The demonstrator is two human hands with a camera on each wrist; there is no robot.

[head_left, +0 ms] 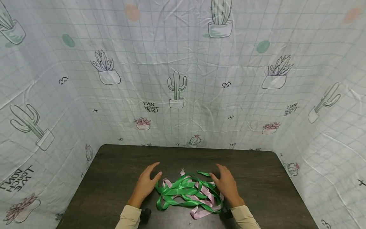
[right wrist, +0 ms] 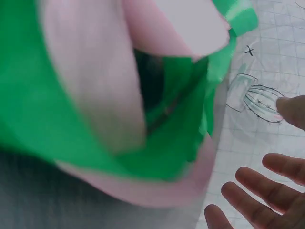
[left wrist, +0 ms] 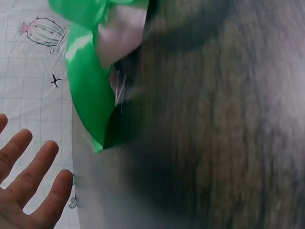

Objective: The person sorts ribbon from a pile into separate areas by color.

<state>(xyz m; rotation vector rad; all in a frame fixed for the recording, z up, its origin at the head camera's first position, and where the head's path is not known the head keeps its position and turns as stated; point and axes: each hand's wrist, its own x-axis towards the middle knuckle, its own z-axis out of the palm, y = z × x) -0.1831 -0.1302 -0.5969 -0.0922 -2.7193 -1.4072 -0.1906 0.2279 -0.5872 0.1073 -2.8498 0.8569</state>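
A loose tangle of green ribbon (head_left: 177,191) and pink ribbon (head_left: 198,213) lies on the dark wooden table between two hands. At its left edge my left hand (head_left: 145,184) hovers with fingers spread and thumb toward the pile. On the opposite side my right hand (head_left: 227,184) is held the same way, its thumb close to a green ribbon end. Both palms face inward and hold nothing. In the left wrist view the fingers (left wrist: 35,171) are apart from the green ribbon (left wrist: 88,86). The right wrist view shows spread fingers (right wrist: 262,191) beside large, blurred loops of ribbon.
The dark table (head_left: 114,168) has rounded far corners. A white grid-patterned curtain (head_left: 200,105) printed with cacti hangs behind it and along both sides. Black wrist devices (head_left: 145,215) show at the sleeves near the table's front.
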